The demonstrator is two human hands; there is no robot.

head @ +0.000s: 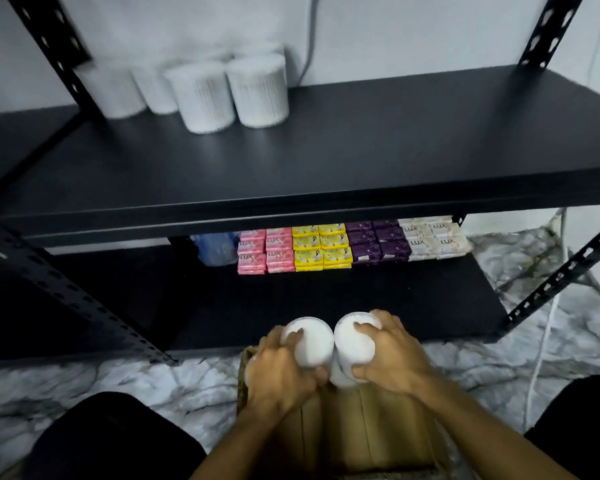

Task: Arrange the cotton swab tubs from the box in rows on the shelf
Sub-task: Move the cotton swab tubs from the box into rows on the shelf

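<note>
Several white cotton swab tubs (229, 91) stand in rows at the back left of the black upper shelf (361, 161). Low in the view, my left hand (278, 368) grips one white tub (310, 344) and my right hand (392, 355) grips another tub (354, 344). Both tubs are held side by side, touching, just above the brown cardboard box (371, 427) on the floor. Another white tub (338, 377) shows in the box between my hands.
The lower shelf (413, 299) carries stacked soap bars (354, 245) in pink, yellow, purple and white, beside a blue plastic bag (215, 249). Black perforated uprights (70, 289) frame the rack. The floor (101, 379) is marbled. My dark-clad knees flank the box.
</note>
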